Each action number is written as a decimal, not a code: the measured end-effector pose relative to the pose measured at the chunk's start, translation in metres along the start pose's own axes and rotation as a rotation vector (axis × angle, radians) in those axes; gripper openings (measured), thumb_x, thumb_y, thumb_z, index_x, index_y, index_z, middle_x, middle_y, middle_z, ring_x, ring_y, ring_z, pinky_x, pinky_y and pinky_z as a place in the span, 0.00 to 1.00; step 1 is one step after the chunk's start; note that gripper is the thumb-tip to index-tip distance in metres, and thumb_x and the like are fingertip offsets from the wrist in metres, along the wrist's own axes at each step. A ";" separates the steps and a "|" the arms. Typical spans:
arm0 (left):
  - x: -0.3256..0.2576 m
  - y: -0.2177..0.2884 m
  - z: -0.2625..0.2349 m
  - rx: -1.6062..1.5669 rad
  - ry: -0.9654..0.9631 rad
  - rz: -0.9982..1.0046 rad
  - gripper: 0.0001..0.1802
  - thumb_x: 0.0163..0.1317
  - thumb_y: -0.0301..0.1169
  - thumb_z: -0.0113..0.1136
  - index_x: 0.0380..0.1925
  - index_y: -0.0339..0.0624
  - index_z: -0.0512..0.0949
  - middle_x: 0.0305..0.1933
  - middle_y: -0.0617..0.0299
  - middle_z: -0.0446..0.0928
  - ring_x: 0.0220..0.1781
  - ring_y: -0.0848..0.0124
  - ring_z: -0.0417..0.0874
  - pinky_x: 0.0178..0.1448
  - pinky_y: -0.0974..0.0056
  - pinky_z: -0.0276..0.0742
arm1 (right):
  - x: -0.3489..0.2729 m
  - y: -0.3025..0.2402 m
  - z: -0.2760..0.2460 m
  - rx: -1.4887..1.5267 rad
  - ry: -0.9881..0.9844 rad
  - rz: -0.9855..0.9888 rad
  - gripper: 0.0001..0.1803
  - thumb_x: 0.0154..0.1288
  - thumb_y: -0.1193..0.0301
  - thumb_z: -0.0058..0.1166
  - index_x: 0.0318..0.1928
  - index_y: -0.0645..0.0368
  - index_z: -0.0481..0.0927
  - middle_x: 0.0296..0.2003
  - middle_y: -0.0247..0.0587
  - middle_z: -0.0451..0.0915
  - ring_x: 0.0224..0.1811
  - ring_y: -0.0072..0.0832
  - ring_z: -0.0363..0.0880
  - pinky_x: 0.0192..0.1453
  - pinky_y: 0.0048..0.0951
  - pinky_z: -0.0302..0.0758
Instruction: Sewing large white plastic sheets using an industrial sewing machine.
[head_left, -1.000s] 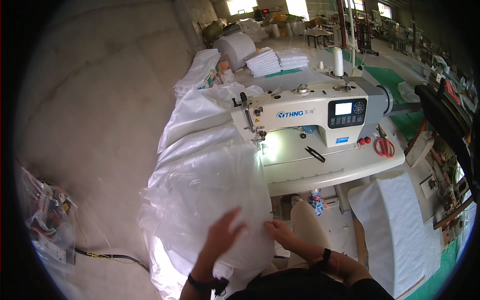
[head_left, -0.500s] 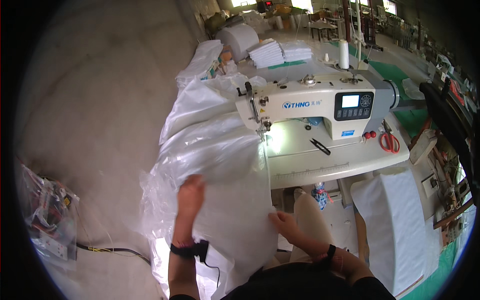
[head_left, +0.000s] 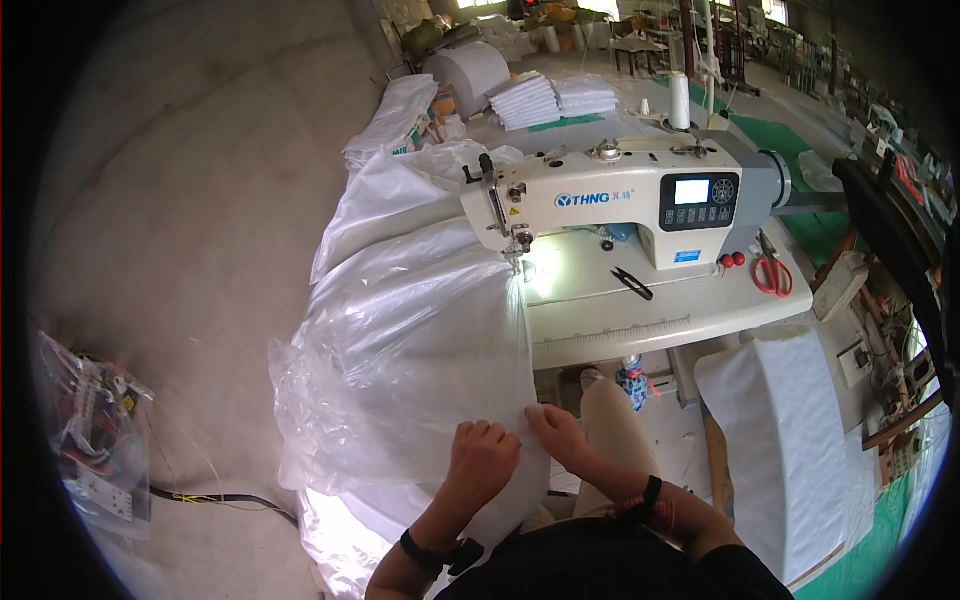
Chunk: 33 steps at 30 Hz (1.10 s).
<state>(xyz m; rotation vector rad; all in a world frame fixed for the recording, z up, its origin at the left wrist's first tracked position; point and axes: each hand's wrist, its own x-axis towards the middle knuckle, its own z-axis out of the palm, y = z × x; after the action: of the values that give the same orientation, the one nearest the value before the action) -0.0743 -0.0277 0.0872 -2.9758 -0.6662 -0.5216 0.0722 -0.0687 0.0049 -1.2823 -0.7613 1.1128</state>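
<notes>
A white sheet with glossy clear film over it (head_left: 410, 370) spreads from the sewing machine (head_left: 600, 195) down to my lap. Its right edge runs up under the machine's needle, where a lamp shines. My right hand (head_left: 558, 436) pinches that edge between thumb and fingers, well below the needle. Close beside it on the left, my left hand (head_left: 484, 458) is closed on the sheet with its fingers curled and knuckles up; the fingertips are hidden.
Black thread snips (head_left: 632, 284) and red-handled scissors (head_left: 771, 272) lie on the machine bed. A white thread cone (head_left: 679, 100) stands behind. Folded white stacks (head_left: 525, 102) and a large roll (head_left: 468, 78) sit at the back. White cloth (head_left: 775, 430) hangs at right.
My left hand has come right and down across the sheet, from away on the left to beside my right hand, and has closed. My right hand keeps its pinch on the edge.
</notes>
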 end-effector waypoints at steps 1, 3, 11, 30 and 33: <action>0.000 0.001 0.002 0.000 -0.002 0.001 0.05 0.50 0.29 0.59 0.19 0.46 0.74 0.23 0.61 0.73 0.31 0.64 0.76 0.42 0.58 0.67 | 0.003 -0.003 0.001 -0.019 0.019 -0.016 0.14 0.66 0.65 0.48 0.36 0.66 0.74 0.24 0.36 0.74 0.28 0.17 0.66 0.33 0.25 0.69; 0.003 0.005 0.008 -0.031 0.025 0.019 0.04 0.48 0.29 0.59 0.19 0.45 0.74 0.23 0.61 0.72 0.30 0.64 0.75 0.40 0.58 0.67 | 0.010 -0.009 0.000 -0.222 0.053 -0.045 0.14 0.65 0.64 0.49 0.35 0.66 0.75 0.24 0.41 0.75 0.27 0.21 0.70 0.32 0.27 0.69; 0.006 0.009 0.020 -0.244 -0.052 0.005 0.05 0.51 0.31 0.60 0.23 0.42 0.77 0.25 0.60 0.74 0.32 0.62 0.77 0.40 0.58 0.69 | 0.037 -0.021 0.012 -0.717 0.271 -0.329 0.20 0.64 0.70 0.43 0.54 0.67 0.65 0.26 0.57 0.78 0.28 0.49 0.80 0.31 0.41 0.75; -0.004 -0.247 0.024 0.137 -0.059 -0.802 0.25 0.65 0.51 0.44 0.62 0.67 0.64 0.70 0.63 0.56 0.73 0.56 0.51 0.64 0.28 0.44 | 0.102 -0.063 0.011 -1.459 0.144 -0.416 0.25 0.55 0.72 0.46 0.53 0.75 0.66 0.19 0.47 0.79 0.21 0.38 0.81 0.24 0.36 0.76; 0.014 -0.265 0.024 0.136 -0.140 -0.819 0.25 0.66 0.52 0.40 0.62 0.67 0.64 0.71 0.63 0.55 0.73 0.56 0.51 0.64 0.27 0.41 | 0.126 -0.070 0.013 -1.513 0.143 -0.381 0.26 0.55 0.73 0.45 0.52 0.78 0.67 0.20 0.46 0.80 0.21 0.37 0.81 0.25 0.35 0.76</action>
<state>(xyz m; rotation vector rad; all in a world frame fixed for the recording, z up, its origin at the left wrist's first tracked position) -0.1667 0.2213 0.0627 -2.5140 -1.8533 -0.2632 0.1162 0.0582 0.0581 -2.2219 -1.7680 -0.0631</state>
